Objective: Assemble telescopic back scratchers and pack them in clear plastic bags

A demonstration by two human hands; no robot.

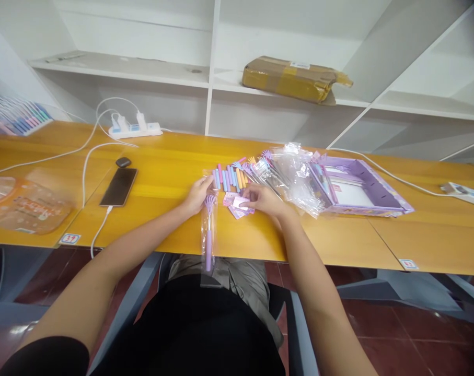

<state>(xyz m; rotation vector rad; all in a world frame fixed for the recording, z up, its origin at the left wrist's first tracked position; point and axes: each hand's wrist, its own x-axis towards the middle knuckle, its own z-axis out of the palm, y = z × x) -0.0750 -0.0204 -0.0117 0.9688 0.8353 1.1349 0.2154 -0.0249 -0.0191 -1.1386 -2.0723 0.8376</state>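
Note:
My left hand point(199, 194) pinches the top of a clear plastic sleeve, which hangs over the table's front edge. Inside the sleeve is a purple-handled stick point(209, 245) with a small hand-shaped head at its upper end. My right hand point(260, 198) has its fingers closed on a small white and pink card point(241, 202), just over a little pile of purple-pink cards point(237, 212). Behind both hands lie several pink, blue, purple and yellow handles point(231, 177) in a row. More hand-shaped heads on metal rods point(260, 168) lie to their right.
Clear plastic bags point(297, 175) lie beside a purple box point(378, 183) on the right. A phone point(119, 187), an orange pouch point(29, 206) and a power strip point(137, 130) are at left. Behind the table point(162, 230), shelves hold a taped parcel point(293, 78).

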